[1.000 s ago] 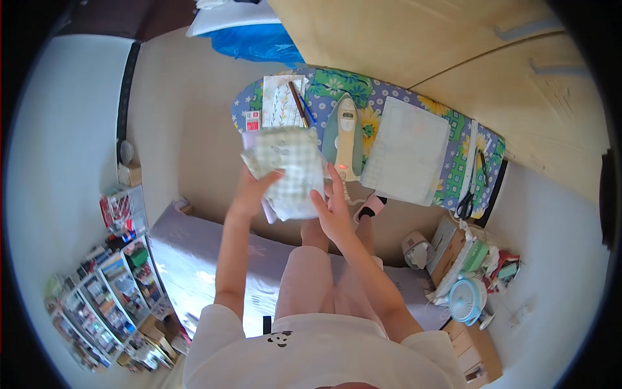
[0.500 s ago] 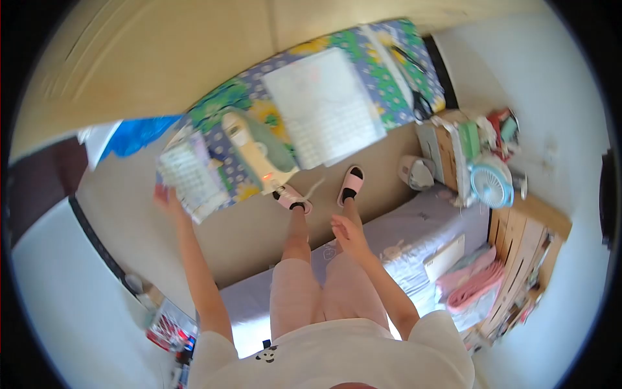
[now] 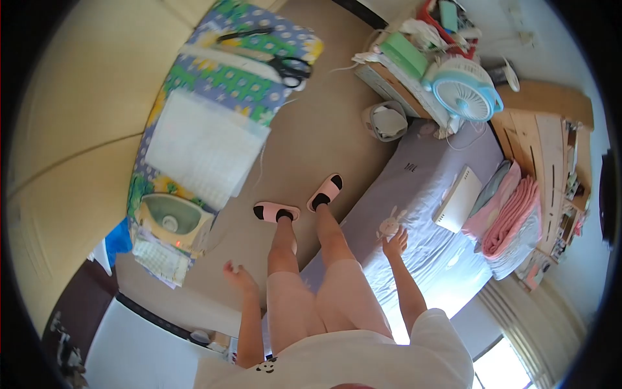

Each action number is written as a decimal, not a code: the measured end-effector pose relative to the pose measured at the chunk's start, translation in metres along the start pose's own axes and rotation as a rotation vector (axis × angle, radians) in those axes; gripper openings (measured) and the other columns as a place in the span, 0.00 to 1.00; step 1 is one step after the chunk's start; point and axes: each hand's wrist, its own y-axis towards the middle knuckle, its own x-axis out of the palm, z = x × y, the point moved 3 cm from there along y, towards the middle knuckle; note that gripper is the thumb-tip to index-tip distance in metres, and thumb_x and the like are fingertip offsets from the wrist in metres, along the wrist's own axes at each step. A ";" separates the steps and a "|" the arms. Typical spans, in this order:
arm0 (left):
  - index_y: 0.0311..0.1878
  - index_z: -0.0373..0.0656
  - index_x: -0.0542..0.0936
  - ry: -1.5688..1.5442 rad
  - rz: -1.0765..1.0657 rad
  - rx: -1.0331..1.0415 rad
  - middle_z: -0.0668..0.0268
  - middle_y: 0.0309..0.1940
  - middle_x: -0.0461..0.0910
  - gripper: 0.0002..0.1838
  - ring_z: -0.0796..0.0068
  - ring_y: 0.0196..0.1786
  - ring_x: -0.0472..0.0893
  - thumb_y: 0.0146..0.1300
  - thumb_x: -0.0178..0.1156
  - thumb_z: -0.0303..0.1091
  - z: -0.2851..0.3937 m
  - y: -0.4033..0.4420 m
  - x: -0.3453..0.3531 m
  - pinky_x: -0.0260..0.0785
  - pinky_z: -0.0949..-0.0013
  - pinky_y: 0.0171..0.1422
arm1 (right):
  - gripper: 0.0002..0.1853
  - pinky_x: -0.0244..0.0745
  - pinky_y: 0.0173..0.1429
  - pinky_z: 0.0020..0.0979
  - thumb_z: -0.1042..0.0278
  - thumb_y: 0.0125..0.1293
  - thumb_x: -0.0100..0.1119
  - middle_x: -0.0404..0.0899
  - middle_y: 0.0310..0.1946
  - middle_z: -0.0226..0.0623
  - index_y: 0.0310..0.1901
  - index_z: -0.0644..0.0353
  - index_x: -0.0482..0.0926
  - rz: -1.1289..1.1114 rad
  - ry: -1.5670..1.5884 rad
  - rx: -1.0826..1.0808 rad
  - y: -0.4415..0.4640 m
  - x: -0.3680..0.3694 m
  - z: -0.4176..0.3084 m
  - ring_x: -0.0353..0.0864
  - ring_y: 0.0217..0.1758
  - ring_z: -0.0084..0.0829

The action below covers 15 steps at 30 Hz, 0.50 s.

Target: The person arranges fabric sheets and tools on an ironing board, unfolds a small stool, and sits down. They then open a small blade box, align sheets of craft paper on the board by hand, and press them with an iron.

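Note:
My left hand point(image 3: 240, 277) hangs over the floor right of the board's near end, with nothing in it and its fingers loosely apart. Above the bed is my right hand point(image 3: 394, 242), empty, its fingers slightly curled but not closed. On the flowered ironing board point(image 3: 220, 81) lie pale sheets point(image 3: 201, 146), one with a checked pattern. The iron point(image 3: 173, 222), its red light lit, is below them. Folded checked cloth point(image 3: 157, 260) rests at the board's lower end. Black scissors point(image 3: 289, 70), a long pale ruler point(image 3: 240, 61) and a slim black tool point(image 3: 246, 33) lie at the far end.
A bed point(image 3: 421, 175) on the right holds a white laptop-like slab point(image 3: 455, 200) and folded pink cloth point(image 3: 513, 217). Beyond it stand a blue fan point(image 3: 463, 94) and a waste bin point(image 3: 387, 122). Cupboard doors point(image 3: 78, 129) line the left.
The checked cloth bundle has left my hands and lies on the board. Both hands are now empty, lower and nearer my body. The view has turned right, towards the bed.

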 end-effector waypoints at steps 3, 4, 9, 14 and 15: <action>0.49 0.41 0.70 -0.180 -0.418 -0.226 0.64 0.45 0.70 0.14 0.70 0.51 0.68 0.59 0.51 0.27 0.001 0.000 0.086 0.59 0.67 0.59 | 0.49 0.39 0.69 0.52 0.49 0.55 0.59 0.32 0.70 0.48 0.69 0.53 0.38 0.056 0.104 0.136 0.022 0.014 0.036 0.32 0.73 0.47; 0.49 0.41 0.71 -0.096 -0.594 -0.170 0.63 0.44 0.72 0.13 0.69 0.50 0.70 0.60 0.52 0.28 0.012 0.005 0.118 0.61 0.68 0.57 | 0.49 0.39 0.69 0.52 0.49 0.55 0.59 0.32 0.70 0.48 0.69 0.53 0.38 0.055 0.127 0.155 0.021 0.018 0.043 0.32 0.73 0.47; 0.50 0.39 0.73 0.465 -0.989 0.238 0.56 0.46 0.77 0.16 0.61 0.51 0.76 0.61 0.52 0.35 0.047 0.002 0.318 0.66 0.64 0.54 | 0.46 0.35 0.71 0.52 0.42 0.58 0.51 0.36 0.70 0.52 0.68 0.60 0.41 0.405 0.109 -0.134 0.006 0.064 0.054 0.32 0.73 0.53; 0.52 0.38 0.72 0.642 -1.591 0.709 0.51 0.51 0.74 0.18 0.57 0.55 0.73 0.61 0.47 0.35 0.020 -0.081 0.525 0.64 0.60 0.59 | 0.37 0.39 0.68 0.58 0.46 0.59 0.49 0.51 0.65 0.56 0.64 0.61 0.56 0.706 0.268 -0.133 0.002 0.072 0.044 0.44 0.69 0.59; 0.55 0.39 0.70 0.828 -1.771 0.867 0.49 0.51 0.72 0.19 0.55 0.56 0.71 0.61 0.47 0.36 0.044 -0.118 0.538 0.62 0.59 0.61 | 0.36 0.40 0.67 0.58 0.46 0.59 0.49 0.52 0.65 0.55 0.63 0.60 0.57 0.731 0.290 -0.146 0.003 0.074 0.045 0.45 0.69 0.59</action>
